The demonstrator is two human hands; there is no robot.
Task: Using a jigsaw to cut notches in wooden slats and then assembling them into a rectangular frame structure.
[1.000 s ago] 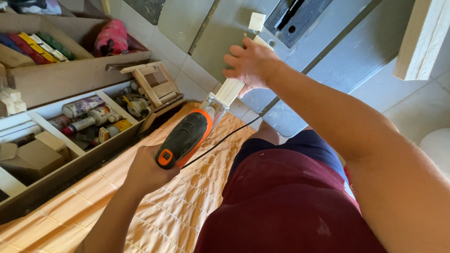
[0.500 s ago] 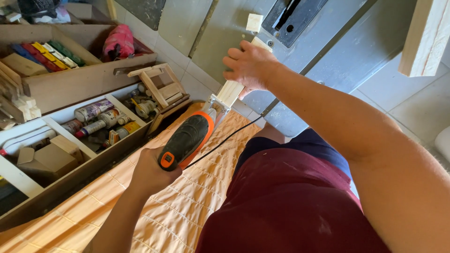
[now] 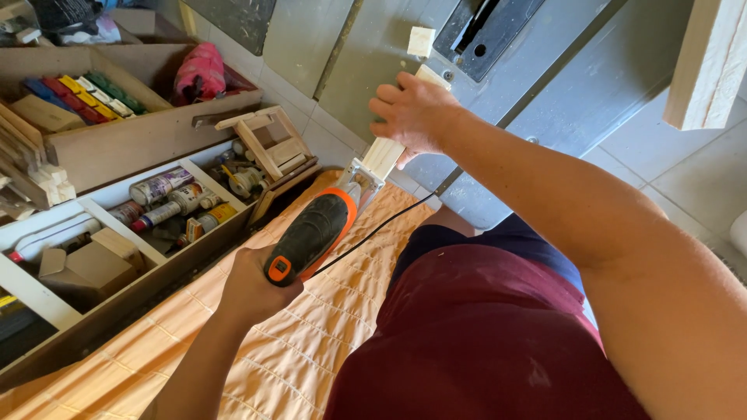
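A: What is nearest the camera?

B: A lap in a maroon shirt (image 3: 482, 342) and blue shorts (image 3: 498, 241), above a quilted orange cloth (image 3: 311, 342). At 7 o'clock the left hand (image 3: 253, 292) is closed around the grip of a black and orange power tool (image 3: 311, 233). A thin black cord (image 3: 373, 233) runs from it across the cloth.

A: Where does the tool point?

B: Toward 1 o'clock. Its metal front end meets a pale wood strip (image 3: 383, 155) near the centre.

A: And the other hand?

B: The right hand (image 3: 412, 113) comes in from 4 o'clock and is closed over the strip, just beyond the tool. The strip's far end shows past the fingers.

A: What lies farther out?

B: At 9 o'clock, a wooden shelf (image 3: 101, 148) with tubes and cans (image 3: 167, 202), coloured blocks (image 3: 78, 93) and a small wooden frame (image 3: 264, 144). At 12 o'clock, a grey metal tabletop (image 3: 560, 70) with a small wood block (image 3: 421, 41) on it. At 2 o'clock, a plank (image 3: 712, 62).
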